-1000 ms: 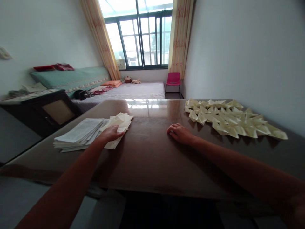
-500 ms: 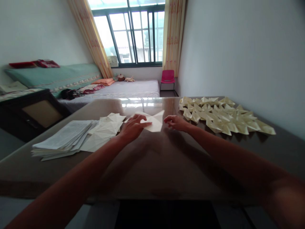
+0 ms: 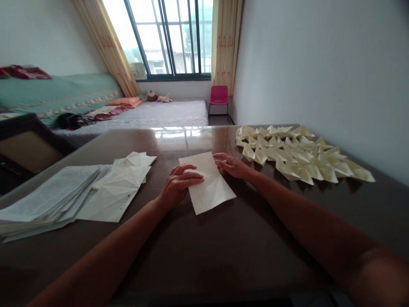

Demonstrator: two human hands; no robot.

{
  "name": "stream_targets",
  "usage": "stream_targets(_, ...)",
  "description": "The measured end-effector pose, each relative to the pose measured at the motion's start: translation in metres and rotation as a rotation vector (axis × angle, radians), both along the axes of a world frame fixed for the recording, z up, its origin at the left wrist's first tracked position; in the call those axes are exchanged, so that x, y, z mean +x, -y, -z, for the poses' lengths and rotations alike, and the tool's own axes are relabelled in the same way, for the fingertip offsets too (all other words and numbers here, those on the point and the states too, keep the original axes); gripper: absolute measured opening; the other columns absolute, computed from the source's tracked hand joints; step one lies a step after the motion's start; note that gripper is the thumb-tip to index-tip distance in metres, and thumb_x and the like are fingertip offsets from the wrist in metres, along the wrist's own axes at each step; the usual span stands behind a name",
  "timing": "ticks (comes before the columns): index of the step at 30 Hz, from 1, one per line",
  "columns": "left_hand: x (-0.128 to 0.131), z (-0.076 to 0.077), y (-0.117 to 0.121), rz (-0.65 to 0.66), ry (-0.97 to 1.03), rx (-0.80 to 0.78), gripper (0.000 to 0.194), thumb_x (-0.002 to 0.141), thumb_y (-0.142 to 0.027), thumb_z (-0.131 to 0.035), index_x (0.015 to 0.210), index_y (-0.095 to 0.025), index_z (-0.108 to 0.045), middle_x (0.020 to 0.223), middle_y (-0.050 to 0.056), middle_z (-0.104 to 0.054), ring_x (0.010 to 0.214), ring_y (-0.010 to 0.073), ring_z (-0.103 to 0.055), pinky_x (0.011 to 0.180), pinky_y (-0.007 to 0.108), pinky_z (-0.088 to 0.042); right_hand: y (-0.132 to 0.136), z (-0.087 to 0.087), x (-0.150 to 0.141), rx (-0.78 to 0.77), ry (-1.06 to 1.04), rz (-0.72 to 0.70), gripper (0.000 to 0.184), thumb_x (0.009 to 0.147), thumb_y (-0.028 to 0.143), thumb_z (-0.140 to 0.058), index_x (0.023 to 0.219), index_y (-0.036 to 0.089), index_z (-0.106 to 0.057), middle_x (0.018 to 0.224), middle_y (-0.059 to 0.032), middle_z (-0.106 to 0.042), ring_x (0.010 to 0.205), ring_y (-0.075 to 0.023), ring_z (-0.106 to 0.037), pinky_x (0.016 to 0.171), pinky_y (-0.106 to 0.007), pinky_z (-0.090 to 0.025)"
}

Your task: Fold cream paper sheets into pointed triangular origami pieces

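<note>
Paper [image 3: 211, 187] under left hand [image 3: 176, 186], sheets [image 3: 126, 177], illegible print [image 3: 123, 207]

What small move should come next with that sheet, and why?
Perhaps fold the sheet along a crease: it lies spread and creased, the left hand rests on it, the right hand is at its right edge, and folded paper shapes stand nearby.
</note>
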State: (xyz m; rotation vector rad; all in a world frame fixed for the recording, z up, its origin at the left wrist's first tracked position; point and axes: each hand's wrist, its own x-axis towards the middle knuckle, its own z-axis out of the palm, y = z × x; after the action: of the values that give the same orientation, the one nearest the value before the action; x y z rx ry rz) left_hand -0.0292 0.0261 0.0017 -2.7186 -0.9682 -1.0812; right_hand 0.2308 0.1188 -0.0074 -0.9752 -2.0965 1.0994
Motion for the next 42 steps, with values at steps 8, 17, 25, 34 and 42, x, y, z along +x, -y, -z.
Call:
stream_targets(8, -0.003, 0.008, -0.003, -0.111, -0.172, -0.132, 0.027, 0.088, -0.020, -0.055, 0.108, -0.031, -0.069, 0.115, 0.001, -0.067, 0.114, 0.0219, -0.051, 0.098, 0.041, -0.040, 0.006, -0.002, 0.005, -0.255, -0.047, -0.142, 0.058, 0.078, 0.030, -0.068, 0.128, 0.017, -0.045, 0.083, -0.0021, -0.071, 0.073, -0.0140, -0.064, 0.067, -0.024, -0.050)
stream_targets(17, -0.014, 0.018, -0.011, -0.378, 0.014, -0.229, 0.048, 0.083, -0.003, -0.039, 0.118, -0.024, -0.063, 0.121, 0.007, -0.055, 0.113, 0.0209, -0.049, 0.101, 0.042, -0.043, 0.007, -0.005, -0.004, 0.043, -0.164, 0.270, 0.025, 0.075, 0.034, -0.067, 0.089, 0.014, -0.066, 0.075, -0.0029, -0.070, 0.064, -0.0146, -0.063, 0.060, -0.025, -0.050)
stream_targets(25, -0.018, 0.017, -0.015, -0.488, 0.177, -0.237, 0.081, 0.076, -0.034, -0.067, 0.144, -0.019, -0.026, 0.132, 0.013, -0.044, 0.120, 0.0270, -0.047, 0.103, 0.046, -0.042, 0.028, -0.023, 0.004, 0.560, -0.060, 0.102, 0.016, 0.078, 0.023, -0.063, 0.093, 0.019, -0.066, 0.104, -0.0062, -0.070, 0.094, -0.0190, -0.064, 0.077, -0.028, -0.050)
stream_targets(34, -0.010, 0.005, 0.002, -0.504, -0.120, -0.150, 0.094, 0.071, -0.035, -0.070, 0.148, -0.022, -0.016, 0.142, 0.014, -0.036, 0.129, 0.0339, -0.035, 0.105, 0.051, -0.034, 0.030, -0.027, 0.011, 0.550, 0.439, -0.197, 0.023, 0.074, 0.013, -0.057, 0.091, 0.021, -0.070, 0.090, -0.0039, -0.066, 0.079, -0.0152, -0.061, 0.074, -0.024, -0.042)
stream_targets(42, -0.010, 0.005, 0.005, -0.493, -0.115, -0.247, 0.108, 0.071, -0.037, -0.072, 0.150, -0.023, 0.000, 0.149, 0.017, -0.028, 0.136, 0.0370, -0.027, 0.107, 0.056, -0.031, 0.021, -0.016, 0.002, 0.235, 0.314, -0.030, 0.021, 0.081, 0.033, -0.059, 0.090, 0.015, -0.063, 0.074, -0.0017, -0.068, 0.065, -0.0151, -0.060, 0.060, -0.023, -0.040)
